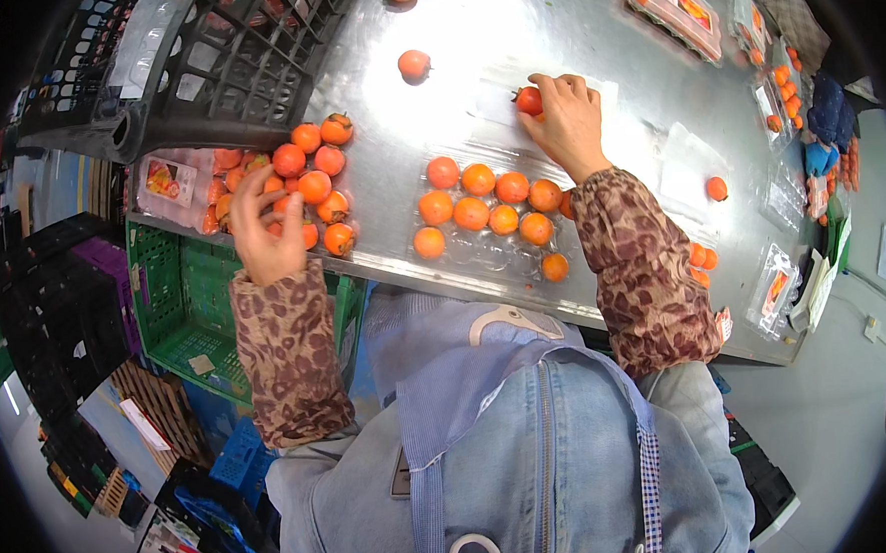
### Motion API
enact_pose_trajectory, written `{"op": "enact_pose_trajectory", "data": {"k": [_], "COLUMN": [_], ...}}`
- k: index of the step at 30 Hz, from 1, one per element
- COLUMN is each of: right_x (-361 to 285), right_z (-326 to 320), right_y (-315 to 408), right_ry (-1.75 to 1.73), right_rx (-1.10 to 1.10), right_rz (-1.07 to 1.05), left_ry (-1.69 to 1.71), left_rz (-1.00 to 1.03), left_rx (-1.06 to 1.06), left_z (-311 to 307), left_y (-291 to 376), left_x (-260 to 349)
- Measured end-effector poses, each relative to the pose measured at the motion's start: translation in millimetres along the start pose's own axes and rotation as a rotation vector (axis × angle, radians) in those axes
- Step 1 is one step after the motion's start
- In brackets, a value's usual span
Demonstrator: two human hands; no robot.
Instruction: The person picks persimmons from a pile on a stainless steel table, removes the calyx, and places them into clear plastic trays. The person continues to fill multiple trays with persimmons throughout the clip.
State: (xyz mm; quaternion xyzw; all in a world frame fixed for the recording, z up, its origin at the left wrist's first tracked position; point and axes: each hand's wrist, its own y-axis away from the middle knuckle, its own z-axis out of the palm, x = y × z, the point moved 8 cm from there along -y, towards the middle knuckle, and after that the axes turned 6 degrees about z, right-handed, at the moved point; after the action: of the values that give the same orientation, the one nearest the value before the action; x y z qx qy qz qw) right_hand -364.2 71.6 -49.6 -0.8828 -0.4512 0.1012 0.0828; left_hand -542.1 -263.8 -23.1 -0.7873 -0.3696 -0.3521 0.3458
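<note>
In my right hand is a red-orange persimmon, held between thumb and fingers above a clear plastic sheet or lid on the steel table. My left hand is over a pile of persimmons at the table's left front edge, its fingers apart; some fruit behind them is partly hidden. Between the hands lies a clear plastic tray with cups, holding rows of persimmons, stem ends down or out of sight. Part of its right side is covered by my right sleeve.
A black plastic crate stands tilted at the left, beside a labelled pack. Below the edge is a green crate. Loose persimmons lie farther back. Closed fruit packs and an empty labelled tray lie right. Another person's blue-gloved hand is at the far right.
</note>
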Motion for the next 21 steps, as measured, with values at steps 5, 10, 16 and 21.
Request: {"op": "enact_pose_trajectory", "data": {"k": [5, 10, 16, 21], "right_x": [-3.6, -25.3, -56.9, -54.9], "right_z": [-15.9, -47.8, -85.1, -96.5], "right_y": [-3.5, 44.5, 89.3, 109.9], "right_ry": [-0.224, -0.986, -0.865, -0.837], "right_rx": [-0.052, -0.343, -0.213, -0.095], "right_rz": [0.016, 0.193, -0.001, 0.021], "left_ry": [0.294, 0.732, 0.772, 0.941], "left_rz": [-0.094, -0.397, -0.190, -0.296], "left_rx": [-0.088, -0.349, -0.539, -0.532], "left_z": [40.9, 114.6, 154.7, 166.5], "left_y": [20.1, 46.5, 55.2, 71.4], "left_x": [27.8, 53.5, 112.4, 119.3]}}
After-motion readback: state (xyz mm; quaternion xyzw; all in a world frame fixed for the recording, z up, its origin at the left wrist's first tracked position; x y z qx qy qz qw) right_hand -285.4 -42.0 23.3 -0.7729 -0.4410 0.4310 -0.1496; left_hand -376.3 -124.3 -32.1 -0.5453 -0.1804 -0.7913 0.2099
